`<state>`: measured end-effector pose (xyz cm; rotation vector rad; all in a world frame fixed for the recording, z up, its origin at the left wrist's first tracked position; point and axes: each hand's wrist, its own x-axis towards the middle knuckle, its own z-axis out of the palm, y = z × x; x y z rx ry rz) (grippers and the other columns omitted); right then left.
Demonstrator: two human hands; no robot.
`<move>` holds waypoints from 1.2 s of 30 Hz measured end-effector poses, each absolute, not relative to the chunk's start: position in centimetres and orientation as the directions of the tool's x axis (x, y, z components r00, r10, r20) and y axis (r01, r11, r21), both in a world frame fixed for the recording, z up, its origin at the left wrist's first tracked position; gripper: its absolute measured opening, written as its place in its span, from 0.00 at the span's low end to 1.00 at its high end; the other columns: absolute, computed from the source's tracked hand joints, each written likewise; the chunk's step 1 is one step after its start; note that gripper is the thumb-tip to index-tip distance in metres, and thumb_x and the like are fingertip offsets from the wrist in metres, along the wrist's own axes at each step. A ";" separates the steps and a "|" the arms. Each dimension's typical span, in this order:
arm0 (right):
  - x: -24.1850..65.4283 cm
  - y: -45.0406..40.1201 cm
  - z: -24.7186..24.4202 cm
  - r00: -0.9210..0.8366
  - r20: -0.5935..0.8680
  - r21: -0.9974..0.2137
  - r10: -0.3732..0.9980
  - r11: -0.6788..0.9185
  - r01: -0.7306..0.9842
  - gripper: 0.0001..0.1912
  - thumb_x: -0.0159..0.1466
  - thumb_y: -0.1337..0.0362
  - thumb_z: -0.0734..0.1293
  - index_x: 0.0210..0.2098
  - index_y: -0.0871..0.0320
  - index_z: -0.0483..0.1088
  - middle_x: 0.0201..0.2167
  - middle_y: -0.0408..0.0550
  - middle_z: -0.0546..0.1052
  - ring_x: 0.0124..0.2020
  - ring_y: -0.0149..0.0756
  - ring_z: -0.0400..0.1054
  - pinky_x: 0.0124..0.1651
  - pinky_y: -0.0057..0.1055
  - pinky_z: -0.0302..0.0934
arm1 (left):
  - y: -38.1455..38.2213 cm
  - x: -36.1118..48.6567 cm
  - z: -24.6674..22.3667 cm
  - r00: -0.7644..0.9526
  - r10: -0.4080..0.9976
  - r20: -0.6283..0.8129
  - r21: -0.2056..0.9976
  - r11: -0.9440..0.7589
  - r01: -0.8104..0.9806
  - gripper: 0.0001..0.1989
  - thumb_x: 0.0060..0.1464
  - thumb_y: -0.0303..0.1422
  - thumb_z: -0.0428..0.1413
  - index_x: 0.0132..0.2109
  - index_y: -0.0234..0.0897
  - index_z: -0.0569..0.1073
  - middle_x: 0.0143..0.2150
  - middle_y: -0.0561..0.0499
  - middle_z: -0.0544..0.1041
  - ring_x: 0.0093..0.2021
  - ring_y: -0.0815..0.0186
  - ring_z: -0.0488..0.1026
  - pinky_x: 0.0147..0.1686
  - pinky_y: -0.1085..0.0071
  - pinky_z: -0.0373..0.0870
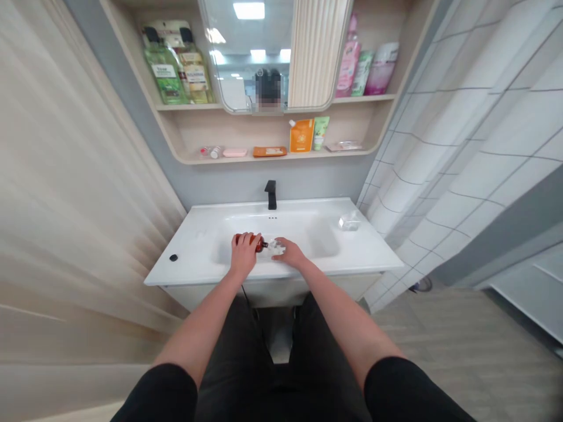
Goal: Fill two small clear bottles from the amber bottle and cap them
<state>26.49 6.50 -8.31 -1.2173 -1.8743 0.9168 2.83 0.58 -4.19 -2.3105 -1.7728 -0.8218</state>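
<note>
Over the white sink, my left hand (244, 253) is wrapped round a reddish-brown bottle (259, 244). The bottle is tipped on its side, its dark neck pointing right. My right hand (289, 253) is closed round a small clear cup (276, 247), whose opening is close to the bottle's neck. Whether liquid is flowing between them is too small to tell. On the counter at the left lies a small black cap (173, 258). The white basin (316, 234) is below both hands.
A black faucet (271, 195) stands behind the basin. Clear plastic containers (349, 221) sit on the counter's right side. Above, a shelf (246, 158) carries an orange pouch (301, 136), a green tube (321, 133) and small packets. Curtains (88, 205) hang at the left.
</note>
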 end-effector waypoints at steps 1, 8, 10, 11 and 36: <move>26.5 6.5 -8.3 -0.304 0.179 -0.850 0.936 0.303 0.432 0.41 0.49 0.63 0.86 0.61 0.47 0.76 0.54 0.47 0.84 0.55 0.48 0.80 0.63 0.46 0.73 | 0.6 2.8 -4.2 0.167 0.860 0.483 0.235 -0.311 0.921 0.35 0.63 0.23 0.51 0.74 0.49 0.72 0.71 0.37 0.74 0.75 0.43 0.63 0.78 0.38 0.45; 26.6 6.6 -8.2 -0.314 0.156 -0.846 0.937 0.291 0.447 0.40 0.50 0.63 0.86 0.60 0.47 0.75 0.53 0.47 0.85 0.53 0.48 0.81 0.61 0.45 0.74 | 0.6 2.8 -4.4 0.181 0.847 0.500 0.215 -0.324 0.921 0.36 0.63 0.22 0.50 0.75 0.49 0.72 0.71 0.36 0.73 0.76 0.42 0.63 0.79 0.37 0.44; 26.6 6.5 -8.2 -0.314 0.155 -0.840 0.937 0.293 0.457 0.40 0.50 0.63 0.86 0.60 0.47 0.75 0.52 0.47 0.85 0.53 0.48 0.81 0.60 0.45 0.74 | 0.5 2.8 -4.4 0.180 0.845 0.503 0.218 -0.326 0.920 0.35 0.64 0.23 0.50 0.75 0.49 0.72 0.71 0.36 0.73 0.76 0.42 0.62 0.79 0.36 0.42; 26.6 6.5 -8.1 -0.313 0.158 -0.836 0.937 0.296 0.462 0.40 0.50 0.63 0.86 0.60 0.47 0.75 0.52 0.47 0.85 0.52 0.48 0.81 0.61 0.46 0.73 | 0.5 2.8 -4.4 0.179 0.845 0.504 0.217 -0.325 0.921 0.35 0.64 0.23 0.50 0.74 0.49 0.72 0.71 0.36 0.73 0.76 0.42 0.62 0.79 0.36 0.42; 26.5 7.0 -9.0 -0.329 0.181 -0.820 0.927 0.327 0.469 0.42 0.49 0.63 0.86 0.62 0.50 0.75 0.55 0.50 0.84 0.55 0.49 0.80 0.63 0.46 0.72 | 0.2 3.0 -3.9 0.225 0.837 0.498 -0.001 -0.259 0.966 0.34 0.66 0.23 0.48 0.75 0.46 0.72 0.73 0.37 0.73 0.75 0.44 0.64 0.78 0.35 0.46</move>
